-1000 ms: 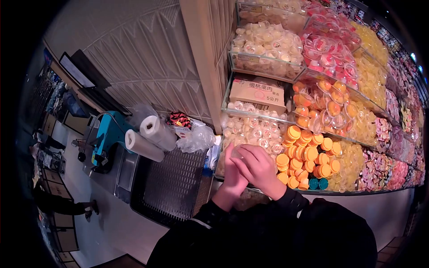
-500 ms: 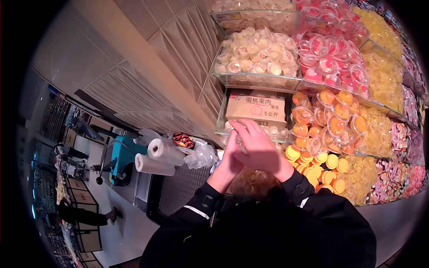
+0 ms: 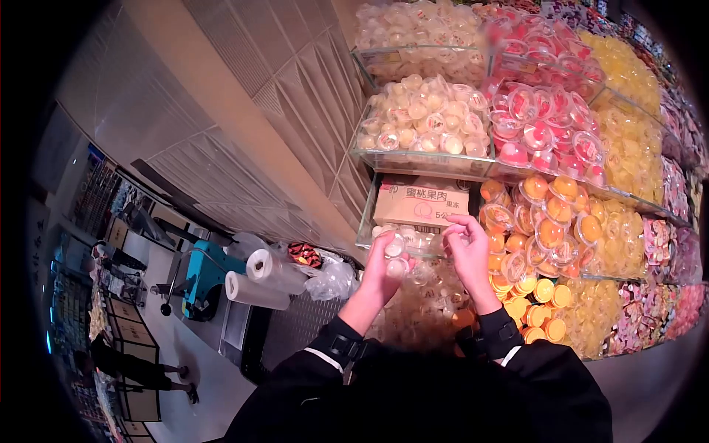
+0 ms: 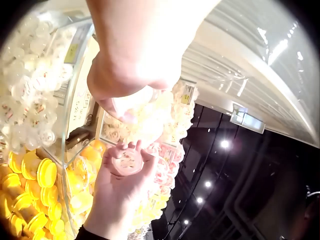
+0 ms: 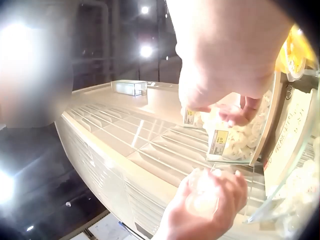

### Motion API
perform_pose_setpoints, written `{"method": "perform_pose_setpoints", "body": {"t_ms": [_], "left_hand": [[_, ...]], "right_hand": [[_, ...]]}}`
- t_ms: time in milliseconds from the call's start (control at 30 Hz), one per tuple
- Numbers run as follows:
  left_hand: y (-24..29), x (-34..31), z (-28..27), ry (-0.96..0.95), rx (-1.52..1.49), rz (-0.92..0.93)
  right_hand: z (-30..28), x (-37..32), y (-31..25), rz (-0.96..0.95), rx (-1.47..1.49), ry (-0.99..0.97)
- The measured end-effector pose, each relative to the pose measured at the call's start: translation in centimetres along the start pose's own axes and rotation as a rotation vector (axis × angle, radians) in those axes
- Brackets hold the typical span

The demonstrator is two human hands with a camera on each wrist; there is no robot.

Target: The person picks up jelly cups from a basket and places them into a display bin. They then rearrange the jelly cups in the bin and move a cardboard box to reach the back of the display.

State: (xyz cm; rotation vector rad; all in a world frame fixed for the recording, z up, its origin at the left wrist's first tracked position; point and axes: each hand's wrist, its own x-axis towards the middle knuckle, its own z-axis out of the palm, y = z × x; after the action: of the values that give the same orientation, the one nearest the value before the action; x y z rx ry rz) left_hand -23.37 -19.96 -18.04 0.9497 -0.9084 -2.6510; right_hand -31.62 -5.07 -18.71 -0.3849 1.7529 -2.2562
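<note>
My left hand (image 3: 379, 279) grips clear cups with pale jelly (image 3: 396, 267), the palm turned inward. In the right wrist view the same hand (image 5: 202, 207) curls round a shiny clear cup. My right hand (image 3: 470, 258) is a short way to the right, its fingers bent. Seen from the left wrist, that hand (image 4: 117, 192) holds a round clear cup (image 4: 127, 162) between thumb and fingers. Both hands are in front of the lower bin of pale jelly cups (image 3: 432, 295), below a cardboard box (image 3: 422, 204). The two hands do not touch.
Tiered clear bins hold white (image 3: 425, 118), pink (image 3: 545, 129) and orange jelly cups (image 3: 550, 221). Orange-lidded containers (image 3: 544, 290) lie low at the right. Plastic rolls (image 3: 255, 290), a teal device (image 3: 204, 277) and a black tray (image 3: 284, 332) are at the left, where a person (image 3: 129, 365) stands farther off.
My hands were pressed together with the right over the left; they have come apart, showing clear cups in the left. The head view has also shifted.
</note>
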Motion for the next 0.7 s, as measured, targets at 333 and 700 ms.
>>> {"method": "perform_pose_setpoints", "body": {"t_ms": [333, 700], "left_hand": [[-3.5, -9.6, -11.9, -0.216, 0.09, -0.049], [-8.8, -15.9, -18.9, -0.459, 0.209, -0.37]], "right_hand": [[6.7, -13.1, -0.1, -0.269, -0.523, -0.576], [6.8, -24.0, 3.8, 0.09, -0.604, -0.243]]}}
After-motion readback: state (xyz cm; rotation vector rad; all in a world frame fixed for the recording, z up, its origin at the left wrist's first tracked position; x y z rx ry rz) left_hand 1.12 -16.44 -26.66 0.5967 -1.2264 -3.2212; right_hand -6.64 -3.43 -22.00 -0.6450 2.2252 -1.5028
